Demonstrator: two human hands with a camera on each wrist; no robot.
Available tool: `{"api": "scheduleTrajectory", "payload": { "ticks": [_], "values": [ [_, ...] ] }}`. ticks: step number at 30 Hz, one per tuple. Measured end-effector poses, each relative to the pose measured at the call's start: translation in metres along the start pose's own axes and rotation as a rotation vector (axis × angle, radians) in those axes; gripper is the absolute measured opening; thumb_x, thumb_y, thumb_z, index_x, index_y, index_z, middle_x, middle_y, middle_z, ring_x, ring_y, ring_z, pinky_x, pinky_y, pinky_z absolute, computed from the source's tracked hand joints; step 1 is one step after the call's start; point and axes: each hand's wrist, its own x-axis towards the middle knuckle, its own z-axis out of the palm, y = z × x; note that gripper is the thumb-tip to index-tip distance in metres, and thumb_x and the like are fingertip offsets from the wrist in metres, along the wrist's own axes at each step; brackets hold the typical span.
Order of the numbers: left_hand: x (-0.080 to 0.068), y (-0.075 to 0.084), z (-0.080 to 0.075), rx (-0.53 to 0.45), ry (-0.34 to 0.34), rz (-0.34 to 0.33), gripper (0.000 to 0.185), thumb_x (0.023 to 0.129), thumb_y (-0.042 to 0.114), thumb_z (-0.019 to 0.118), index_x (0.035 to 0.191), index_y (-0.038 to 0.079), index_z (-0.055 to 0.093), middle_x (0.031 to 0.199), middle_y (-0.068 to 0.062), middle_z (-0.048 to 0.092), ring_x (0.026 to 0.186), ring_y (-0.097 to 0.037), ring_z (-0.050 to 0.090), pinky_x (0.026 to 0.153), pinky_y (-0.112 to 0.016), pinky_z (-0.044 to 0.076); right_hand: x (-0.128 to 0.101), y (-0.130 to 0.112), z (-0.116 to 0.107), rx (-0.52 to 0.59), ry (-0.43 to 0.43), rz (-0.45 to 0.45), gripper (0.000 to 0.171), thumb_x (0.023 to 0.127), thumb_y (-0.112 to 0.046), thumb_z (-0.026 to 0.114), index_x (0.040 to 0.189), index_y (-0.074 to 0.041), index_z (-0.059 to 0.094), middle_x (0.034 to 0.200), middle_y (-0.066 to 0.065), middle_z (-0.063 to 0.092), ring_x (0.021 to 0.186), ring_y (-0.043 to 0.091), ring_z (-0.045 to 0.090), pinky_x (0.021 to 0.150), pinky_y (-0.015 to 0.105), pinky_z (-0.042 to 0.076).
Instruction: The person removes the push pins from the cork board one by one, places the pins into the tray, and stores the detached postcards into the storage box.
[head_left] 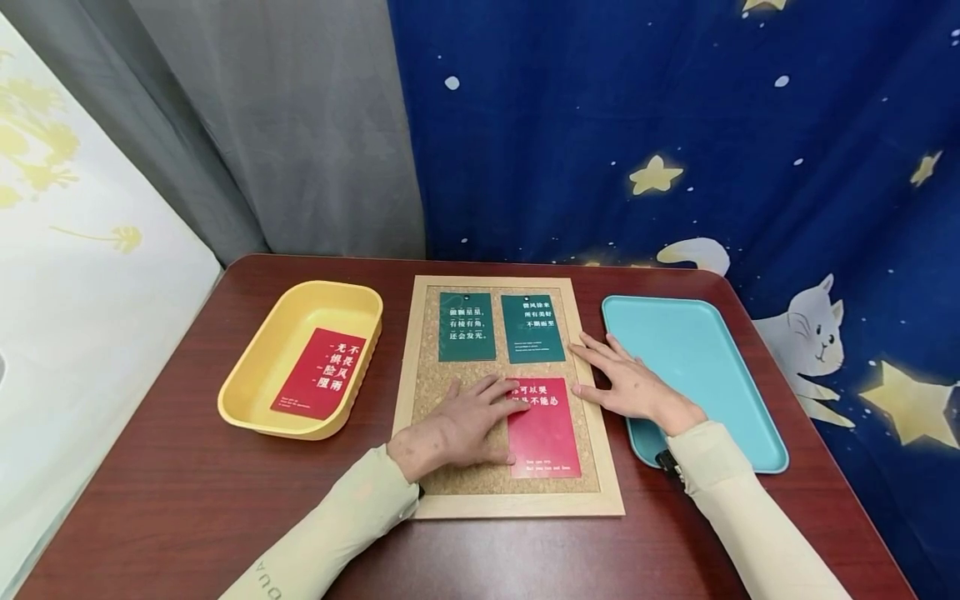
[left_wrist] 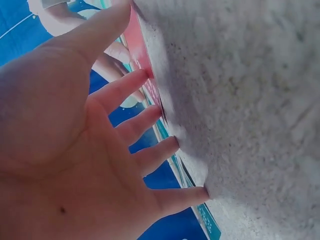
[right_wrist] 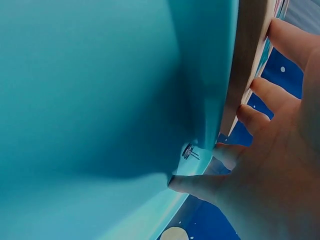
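My left hand (head_left: 461, 423) rests spread over the left edge of a red card (head_left: 546, 437) with white lettering, which lies on a wood-framed cork board (head_left: 457, 482). Its fingertips touch the card and the cork beside it in the head view. My right hand (head_left: 630, 385) has its fingers spread at the board's right frame, thumb near the red card. In the right wrist view, some of its fingertips reach the wooden frame (right_wrist: 248, 65), and the little finger is at the blue tray (right_wrist: 100, 100). A small metal pushpin (right_wrist: 189, 152) lies in that tray beside the fingers.
Two green cards (head_left: 467, 343) (head_left: 534, 332) with dark pins at their tops hang side by side on the upper cork. A yellow basin (head_left: 243, 375) at left holds another red card (head_left: 318, 371). The blue tray (head_left: 697, 354) stands right of the board; curtains close the back.
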Motion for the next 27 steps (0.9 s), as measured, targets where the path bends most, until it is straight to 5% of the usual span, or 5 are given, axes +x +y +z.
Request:
{"api": "scheduleTrajectory", "payload": {
  "ticks": [14,27],
  "values": [
    [0.006,0.002,-0.005,-0.043,0.105,-0.033,0.069,0.093,0.042,0.078,0.155,0.028,0.050,0.170,-0.001,0.034,0.156,-0.029,0.037,0.120,-0.073,0.031,0.000,0.000,0.000,-0.006,0.004,0.000,0.076,0.099,-0.054,0.065,0.163,-0.025,0.036,0.176,0.007,0.021,0.161,0.049,0.009,0.114,0.086,0.016],
    [0.015,0.001,-0.009,-0.023,0.161,-0.080,0.075,0.091,0.043,0.079,0.154,0.016,0.049,0.158,-0.006,0.048,0.145,-0.026,0.051,0.117,-0.056,0.044,-0.001,0.001,0.000,-0.005,0.006,-0.009,0.077,0.099,-0.054,0.065,0.163,-0.025,0.036,0.176,0.008,0.022,0.161,0.050,0.009,0.116,0.085,0.017]
  ]
}}
